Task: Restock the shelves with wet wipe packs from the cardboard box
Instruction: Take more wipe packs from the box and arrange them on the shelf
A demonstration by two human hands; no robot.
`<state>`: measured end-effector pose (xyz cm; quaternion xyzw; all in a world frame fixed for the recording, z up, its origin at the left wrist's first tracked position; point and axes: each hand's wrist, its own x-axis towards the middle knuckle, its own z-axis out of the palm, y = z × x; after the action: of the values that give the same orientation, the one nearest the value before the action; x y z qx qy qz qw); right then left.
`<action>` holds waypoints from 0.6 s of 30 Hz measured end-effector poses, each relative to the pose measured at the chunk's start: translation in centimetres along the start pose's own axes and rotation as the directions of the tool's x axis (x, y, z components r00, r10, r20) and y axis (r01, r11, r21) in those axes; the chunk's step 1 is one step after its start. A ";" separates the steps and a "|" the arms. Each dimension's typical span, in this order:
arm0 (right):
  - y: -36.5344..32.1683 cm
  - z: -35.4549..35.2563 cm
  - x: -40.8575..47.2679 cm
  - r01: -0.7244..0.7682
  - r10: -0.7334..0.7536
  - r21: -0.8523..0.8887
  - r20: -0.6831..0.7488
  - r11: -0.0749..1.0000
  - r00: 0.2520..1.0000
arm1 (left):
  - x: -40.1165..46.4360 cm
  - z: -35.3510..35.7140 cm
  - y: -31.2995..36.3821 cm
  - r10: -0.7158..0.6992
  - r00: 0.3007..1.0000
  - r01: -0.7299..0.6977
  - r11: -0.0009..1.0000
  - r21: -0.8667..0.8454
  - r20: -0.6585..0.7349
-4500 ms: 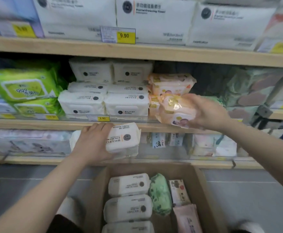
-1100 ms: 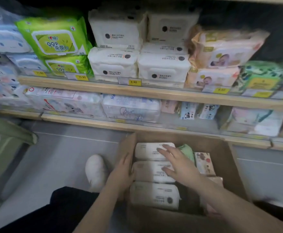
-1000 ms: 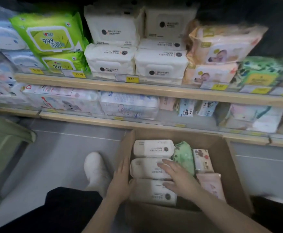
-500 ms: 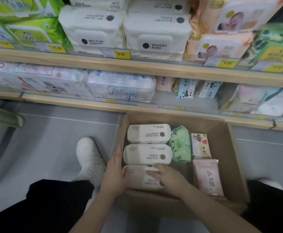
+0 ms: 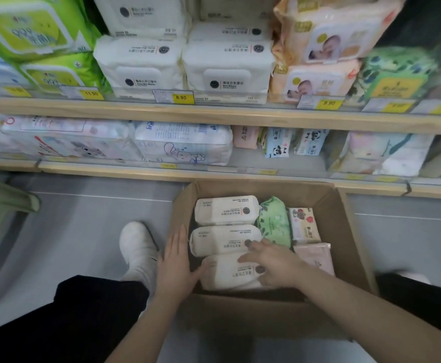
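Left hand [image 5: 173,268] flat on box [image 5: 355,247] wall, thumb on near pack [image 5: 230,273]; right hand [image 5: 271,263] spread open over it, probably to lift it shelfward.

This is a shop aisle. Wooden shelves [image 5: 214,116] carry stacked wet wipe packs [image 5: 141,66] facing outward, with yellow price tags [image 5: 181,97] reading 8.90 and 9.90 clipped along the shelf edge. An open cardboard box [image 5: 350,231] of more packs sits on the grey tiled floor [image 5: 83,218].
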<state>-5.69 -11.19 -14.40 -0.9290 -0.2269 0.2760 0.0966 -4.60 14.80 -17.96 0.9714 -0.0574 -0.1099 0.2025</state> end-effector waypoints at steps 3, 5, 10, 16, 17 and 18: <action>1.7 -2.8 -3.2 -0.046 0.050 0.119 -0.036 0.992 0.998 | 0.5 -1.6 2.5 0.087 0.994 -0.096 0.982 0.163 0.064; 2.5 -4.9 -5.7 -0.067 0.085 0.218 -0.074 0.974 0.994 | 1.0 -2.9 5.1 0.191 0.956 -0.223 0.967 0.124 0.224; 3.3 -9.6 -11.5 -0.079 0.193 0.490 -0.188 0.868 0.963 | 2.1 -5.6 11.8 0.269 0.863 -0.134 0.938 -0.320 0.427; 3.3 -11.6 -15.7 -0.041 0.224 0.618 -0.222 0.785 0.949 | 2.7 -10.0 15.7 0.367 0.856 -0.178 0.870 -0.459 0.365; 3.2 -11.9 -16.1 -0.032 0.213 0.625 -0.217 0.780 0.953 | 2.7 -10.5 15.8 0.373 0.863 -0.187 0.863 -0.470 0.342; 3.1 -12.0 -16.3 -0.034 0.197 0.621 -0.195 0.783 0.961 | 2.7 -11.1 15.9 0.376 0.868 -0.189 0.855 -0.483 0.325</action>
<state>-10.01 -22.33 2.23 -0.8868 -0.0537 0.2208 0.4023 -0.41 4.08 -2.14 0.8364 -0.2174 -0.2884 0.4123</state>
